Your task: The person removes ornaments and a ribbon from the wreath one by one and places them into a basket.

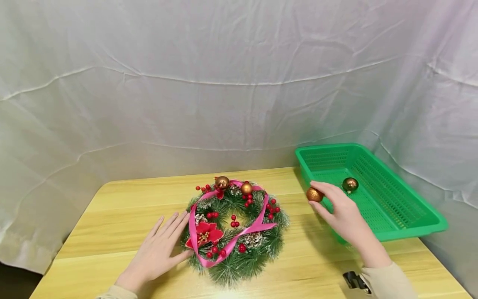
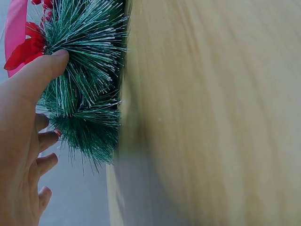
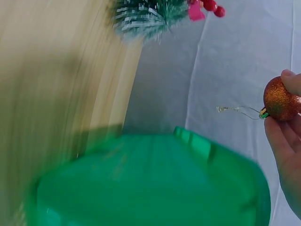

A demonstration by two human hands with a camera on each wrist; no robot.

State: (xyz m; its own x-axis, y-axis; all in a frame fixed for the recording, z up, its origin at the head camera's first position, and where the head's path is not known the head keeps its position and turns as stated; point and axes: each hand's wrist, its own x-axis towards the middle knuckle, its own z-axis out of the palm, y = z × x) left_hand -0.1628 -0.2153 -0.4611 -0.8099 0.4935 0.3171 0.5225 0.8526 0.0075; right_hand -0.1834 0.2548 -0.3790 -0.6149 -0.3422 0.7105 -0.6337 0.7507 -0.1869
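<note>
I judge that the glitter ball could slip if the pinch slackens, or its loop (thin, hanging loose) could snag on the basket. It sits at the tips of the right hand's thumb and fingers, which grip it beside the basket's left rim. Farther left, the left hand, fingers outstretched, touches the wreath's left side on the bench.
</note>
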